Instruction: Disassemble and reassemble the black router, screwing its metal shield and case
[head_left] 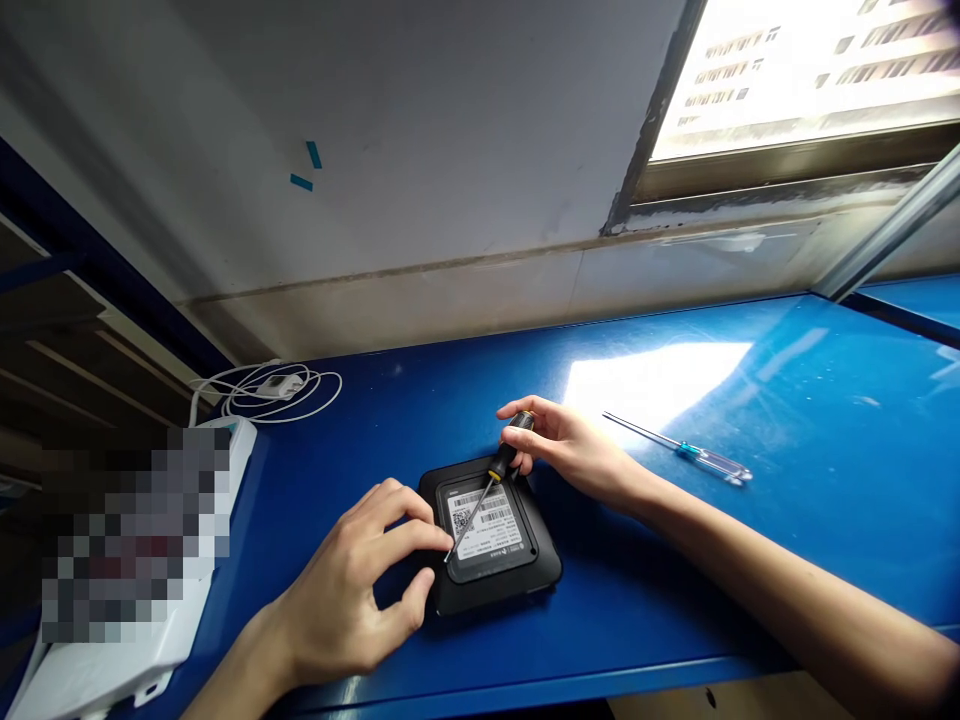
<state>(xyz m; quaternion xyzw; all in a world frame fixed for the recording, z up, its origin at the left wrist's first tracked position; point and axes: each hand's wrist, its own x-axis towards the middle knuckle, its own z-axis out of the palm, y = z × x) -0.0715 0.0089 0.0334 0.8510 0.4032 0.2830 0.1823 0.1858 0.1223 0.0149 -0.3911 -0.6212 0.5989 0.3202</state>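
A black and yellow screwdriver [513,446] is in my right hand [571,447], its handle held between thumb and fingers. The shaft slants down to the left across a flat, square black electronic device [540,560] with rounded corners. On the device's upper face is a white label [487,522] with a QR code and barcodes. The screwdriver's tip lies near the label panel's lower left corner. At the device's left side is my left hand [375,570], thumb and index finger apart. That index fingertip is beside the screwdriver's tip; whether it touches I cannot tell.
A second screwdriver with a clear handle [720,465] lies right of my right hand on the blue table [637,650]. At the back left are a coiled white cable [322,400] and a white plug [281,385]. A white case [191,600], partly blurred, stands at the left edge.
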